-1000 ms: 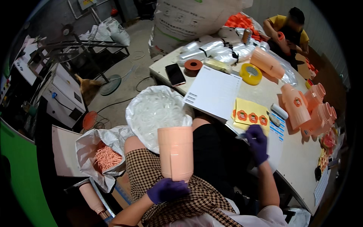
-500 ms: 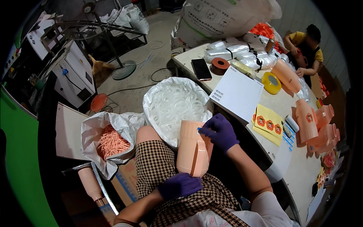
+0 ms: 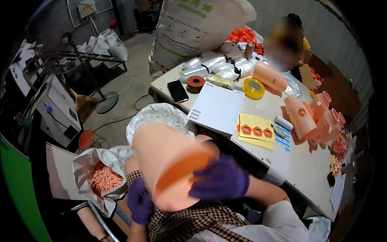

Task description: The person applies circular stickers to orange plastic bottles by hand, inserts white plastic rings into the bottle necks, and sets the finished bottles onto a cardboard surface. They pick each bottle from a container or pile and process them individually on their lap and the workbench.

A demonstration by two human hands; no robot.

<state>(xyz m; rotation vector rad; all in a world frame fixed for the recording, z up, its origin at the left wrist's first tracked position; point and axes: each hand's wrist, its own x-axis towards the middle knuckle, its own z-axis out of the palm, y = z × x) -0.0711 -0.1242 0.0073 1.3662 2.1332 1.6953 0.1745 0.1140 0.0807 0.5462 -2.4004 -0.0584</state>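
Note:
A large peach plastic thermos shell [image 3: 161, 151] is tilted above my lap, its wide open end facing down toward me and showing the hollow orange inside. My right hand [image 3: 221, 179], in a purple glove and blurred by motion, grips the shell at that open rim. At the shell's left side is my left hand [image 3: 140, 201], also purple-gloved, its fingers curled against the wall and partly hidden. The shell's handle is out of sight. Behind it, a white sack [image 3: 151, 111] of clear plastic rings is partly covered.
The table [image 3: 225, 155] on the right bears a phone [image 3: 177, 91], yellow tape roll [image 3: 253, 88], white paper [image 3: 217, 105], yellow sticker sheets [image 3: 256, 133] and peach thermos shells [image 3: 300, 117]. A sack of peach sticks [image 3: 107, 177] stands at left. Another person [image 3: 306, 46] sits beyond the table.
The thermos shell was upright with its handle toward me; now it is tipped over, its open end toward me. My left hand moved left, my right hand down to the rim. The view shifted.

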